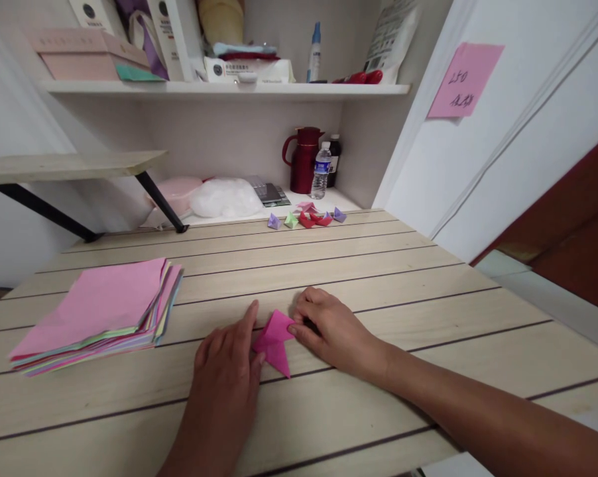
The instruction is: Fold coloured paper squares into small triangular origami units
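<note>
A small piece of folded pink paper (276,336) lies on the slatted wooden table between my hands, creased into pointed flaps. My left hand (229,358) rests at its left edge, fingers stretched out, with the thumb touching the paper's lower left side. From the right, my right hand (331,324) pinches the paper's right corner, its thumb on the tip and the other fingers curled in. Left of my hands is a thick stack of coloured paper sheets (100,298), a pink one on top.
Along the table's (378,411) far edge stand several small folded paper pieces (307,220) in purple, green and red. Behind them are a water bottle (321,172), a red jug (303,159) and a white plastic bag (226,198). A raised wooden shelf (70,165) with black legs stands at back left.
</note>
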{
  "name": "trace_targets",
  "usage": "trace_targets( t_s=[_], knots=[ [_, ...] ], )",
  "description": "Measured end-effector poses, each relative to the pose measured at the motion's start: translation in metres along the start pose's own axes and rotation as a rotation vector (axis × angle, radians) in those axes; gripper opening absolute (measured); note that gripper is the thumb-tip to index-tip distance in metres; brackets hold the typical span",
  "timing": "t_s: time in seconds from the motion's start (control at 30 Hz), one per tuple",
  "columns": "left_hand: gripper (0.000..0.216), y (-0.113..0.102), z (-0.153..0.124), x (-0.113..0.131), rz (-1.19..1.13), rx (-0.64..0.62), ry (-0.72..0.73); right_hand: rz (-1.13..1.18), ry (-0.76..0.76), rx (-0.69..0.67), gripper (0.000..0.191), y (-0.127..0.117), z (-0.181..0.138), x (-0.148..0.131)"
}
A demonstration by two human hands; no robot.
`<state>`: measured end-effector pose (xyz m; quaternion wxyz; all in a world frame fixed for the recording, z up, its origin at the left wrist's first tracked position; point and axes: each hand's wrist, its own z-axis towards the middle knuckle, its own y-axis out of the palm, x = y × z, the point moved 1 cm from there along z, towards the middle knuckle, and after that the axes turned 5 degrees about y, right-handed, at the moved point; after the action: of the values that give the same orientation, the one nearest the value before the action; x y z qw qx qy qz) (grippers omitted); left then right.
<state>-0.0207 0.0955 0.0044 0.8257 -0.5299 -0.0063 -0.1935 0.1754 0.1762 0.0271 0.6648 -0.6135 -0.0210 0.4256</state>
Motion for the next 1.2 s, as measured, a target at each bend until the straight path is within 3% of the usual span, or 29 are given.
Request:
trace_targets(
  t_s=[0.2,0.53,0.67,0.77,0.83,0.93,1.03,1.2],
  knots=[
    [0.089,0.002,-0.005,0.002,0.161,-0.020,0.097,-0.001,0.023,-0.032,0.013,-0.001,0.001,0.000],
    [0.076,-0.005,0.000,0.011,0.159,-0.145,0.015,0.175,0.054,0.032,0.014,-0.003,-0.004,0.005],
    [0.079,-0.005,0.000,0.012,0.121,-0.157,-0.006,0.251,0.128,0.162,0.020,-0.014,-0.010,0.015],
    [0.078,-0.005,0.000,0.011,0.105,-0.166,-0.013,0.145,0.023,0.227,0.027,-0.021,-0.014,0.015],
    [0.078,-0.005,0.000,0.010,0.108,-0.179,-0.010,0.020,-0.124,0.165,0.031,-0.022,-0.018,0.009],
    [0.078,-0.003,-0.001,0.009,0.124,-0.198,-0.007,-0.171,-0.304,-0.108,0.060,-0.020,-0.026,0.000],
    [0.076,-0.003,-0.002,0.010,0.125,-0.207,-0.019,-0.265,-0.311,-0.317,0.073,-0.021,-0.037,0.001],
    [0.075,-0.006,-0.001,0.012,0.063,-0.244,-0.056,-0.314,-0.272,-0.320,0.070,-0.036,-0.050,0.012]
  ],
)
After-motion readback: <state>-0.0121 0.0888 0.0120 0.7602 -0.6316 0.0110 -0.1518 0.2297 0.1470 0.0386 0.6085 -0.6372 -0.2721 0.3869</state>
